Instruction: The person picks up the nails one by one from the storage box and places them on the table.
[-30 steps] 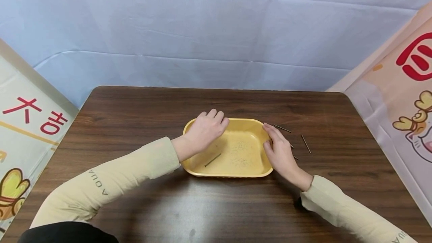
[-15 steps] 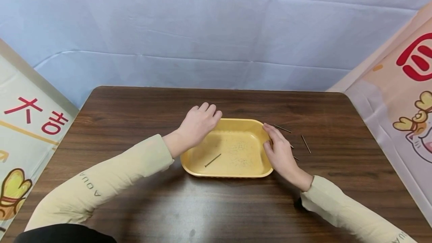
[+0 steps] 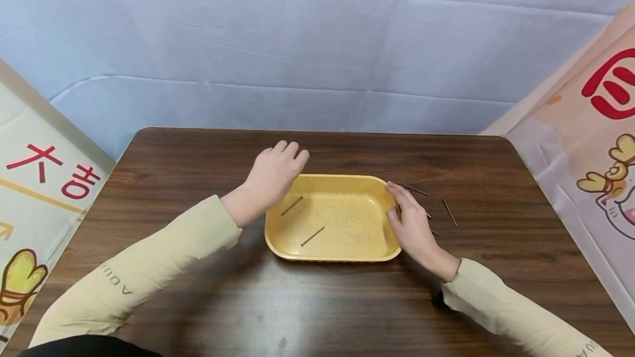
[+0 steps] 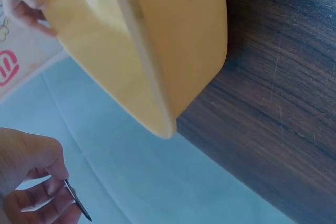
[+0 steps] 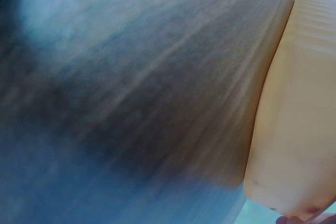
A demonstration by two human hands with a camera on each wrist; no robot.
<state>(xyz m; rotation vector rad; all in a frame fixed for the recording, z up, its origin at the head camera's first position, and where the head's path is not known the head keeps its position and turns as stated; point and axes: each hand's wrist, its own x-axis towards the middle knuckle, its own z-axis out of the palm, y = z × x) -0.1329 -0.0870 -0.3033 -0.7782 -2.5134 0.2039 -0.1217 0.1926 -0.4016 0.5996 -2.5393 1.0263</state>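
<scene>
A yellow plastic tray (image 3: 342, 256) stands on the table with two nails inside, one nail (image 3: 312, 236) near its front left and another nail (image 3: 291, 205) near its left end. My left hand (image 3: 275, 172) is raised over the tray's back left corner. In the left wrist view it pinches a dark nail (image 4: 77, 201) between thumb and fingers; the head view hides that nail behind the hand. My right hand (image 3: 414, 227) holds the tray's right end, its thumb at the inner side of the rim and the fingers along the outside.
Several loose nails lie on the dark wooden table (image 3: 317, 313) to the right of the tray, among them one nail (image 3: 450, 212) farthest right and one nail (image 3: 415, 189) behind. A pale blue cloth (image 3: 307, 43) hangs behind the table, with printed banners at both sides.
My left hand has moved left and toward the back, away from the tray's middle. The nail at the tray's left end has come into view. My right hand has stayed in place.
</scene>
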